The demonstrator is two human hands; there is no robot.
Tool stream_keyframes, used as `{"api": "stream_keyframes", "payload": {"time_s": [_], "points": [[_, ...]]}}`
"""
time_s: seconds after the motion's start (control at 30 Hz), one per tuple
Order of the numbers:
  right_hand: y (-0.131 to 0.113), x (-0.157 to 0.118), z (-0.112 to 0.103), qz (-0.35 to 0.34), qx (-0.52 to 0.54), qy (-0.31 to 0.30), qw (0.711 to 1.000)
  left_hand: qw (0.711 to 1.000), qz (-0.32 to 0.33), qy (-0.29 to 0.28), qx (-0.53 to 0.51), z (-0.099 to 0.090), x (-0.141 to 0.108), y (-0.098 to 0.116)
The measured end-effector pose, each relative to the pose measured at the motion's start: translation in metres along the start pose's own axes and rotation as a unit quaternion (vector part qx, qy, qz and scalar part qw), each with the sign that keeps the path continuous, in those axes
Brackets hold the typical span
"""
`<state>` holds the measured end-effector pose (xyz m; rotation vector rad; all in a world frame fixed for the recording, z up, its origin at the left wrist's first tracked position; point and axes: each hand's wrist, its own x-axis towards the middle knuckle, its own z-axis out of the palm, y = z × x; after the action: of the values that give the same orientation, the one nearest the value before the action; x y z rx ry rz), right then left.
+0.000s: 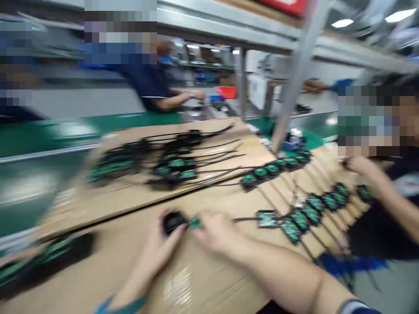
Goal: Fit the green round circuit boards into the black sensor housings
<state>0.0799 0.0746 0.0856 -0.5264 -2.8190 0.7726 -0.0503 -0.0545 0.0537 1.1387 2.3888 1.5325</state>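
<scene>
Head view, blurred by motion: the left hand (pixel 160 244) curls its fingers around a round black part (pixel 172 221) on the cardboard-covered counter (pixel 108 257), while the right hand (pixel 214 231) pinches a small green circuit board (pixel 194 223) touching that part's right side, both hands equally close.

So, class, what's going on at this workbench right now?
A person's left hand and right hand meet on a small black part with a green circuit board at its side, over a cardboard sheet. More boards with black cables lie in rows. A co-worker's hand works at the right.
</scene>
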Motion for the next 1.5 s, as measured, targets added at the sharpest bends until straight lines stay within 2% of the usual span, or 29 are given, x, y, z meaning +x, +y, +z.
{"api": "stream_keyframes", "payload": {"time_s": [0.07, 0.1, 0.17, 0.27, 0.37, 0.47, 0.57, 0.67, 0.77, 0.9, 1.07, 1.23, 1.4, 1.5], "points": [[0.031, -0.001, -0.021, 0.075, 0.035, 0.075, 0.994, 0.999, -0.007, -0.047, -0.013, 0.021, 0.004, 0.005], [0.043, 0.003, -0.026, 0.081, 0.056, 0.111, 0.989, 0.997, -0.017, -0.070, -0.022, 0.029, 0.006, 0.005], [0.058, 0.009, -0.027, 0.054, 0.105, 0.183, 0.976, 0.997, -0.039, -0.060, -0.013, 0.037, 0.008, 0.001], [0.056, 0.005, -0.022, 0.008, 0.163, 0.250, 0.954, 0.996, -0.057, -0.062, -0.028, 0.035, 0.004, 0.000], [0.045, -0.008, -0.019, -0.017, 0.191, 0.264, 0.945, 0.997, -0.030, -0.064, -0.044, 0.032, 0.000, 0.006], [0.039, -0.017, -0.018, -0.046, 0.203, 0.268, 0.941, 0.999, 0.024, -0.037, -0.028, 0.034, -0.003, 0.015], [0.034, -0.022, -0.018, -0.070, 0.175, 0.257, 0.948, 0.996, 0.069, -0.048, -0.020, 0.037, -0.007, 0.026], [0.029, -0.025, -0.018, -0.112, 0.142, 0.229, 0.956, 0.994, 0.078, -0.067, -0.029, 0.037, -0.012, 0.033], [0.026, -0.030, -0.019, -0.158, 0.136, 0.229, 0.951, 0.993, 0.088, -0.067, -0.047, 0.038, -0.017, 0.036], [0.031, -0.032, -0.013, -0.149, 0.124, 0.216, 0.957, 0.988, 0.108, -0.079, -0.070, 0.039, -0.019, 0.032], [0.037, -0.029, -0.008, -0.158, 0.098, 0.182, 0.966, 0.988, 0.098, -0.104, -0.058, 0.040, -0.018, 0.027], [0.032, -0.030, -0.013, -0.132, 0.057, 0.117, 0.983, 0.982, 0.067, -0.141, -0.110, 0.044, -0.019, 0.026], [0.027, -0.033, -0.010, -0.100, 0.025, 0.098, 0.990, 0.985, 0.053, -0.128, -0.101, 0.045, -0.019, 0.026], [0.026, -0.034, -0.011, -0.121, 0.029, 0.078, 0.989, 0.976, 0.037, -0.169, -0.131, 0.042, -0.019, 0.028]]}}
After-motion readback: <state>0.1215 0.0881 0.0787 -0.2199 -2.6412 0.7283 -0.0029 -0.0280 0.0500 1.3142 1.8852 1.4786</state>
